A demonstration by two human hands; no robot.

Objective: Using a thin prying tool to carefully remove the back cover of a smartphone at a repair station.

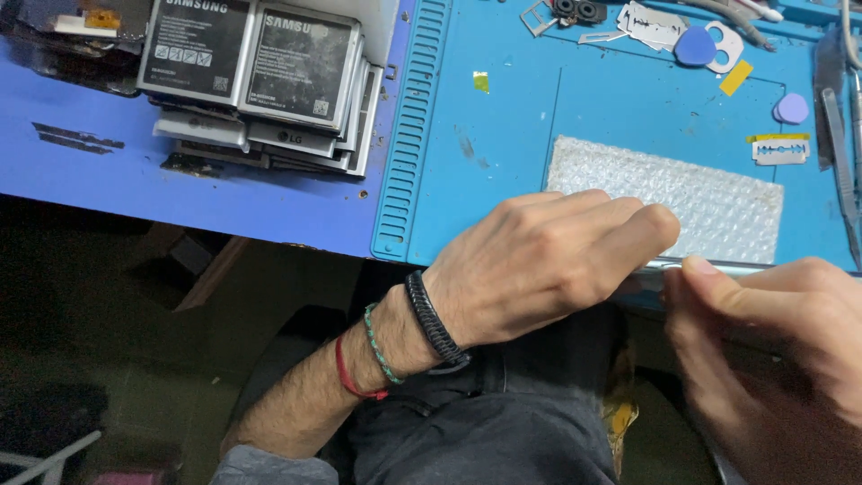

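A thin, flat thing with a shiny silver edge (pixel 718 267) lies along the near edge of the blue mat. It is mostly hidden. The left hand (pixel 548 265) covers its left end, and the right hand (pixel 772 323) pinches it from the right.

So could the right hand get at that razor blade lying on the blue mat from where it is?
Probably yes. The razor blade lies in the open on the blue mat, beyond the bubble-wrap sheet. Nothing covers it, though the right hand is pinching something thin at the mat's edge.
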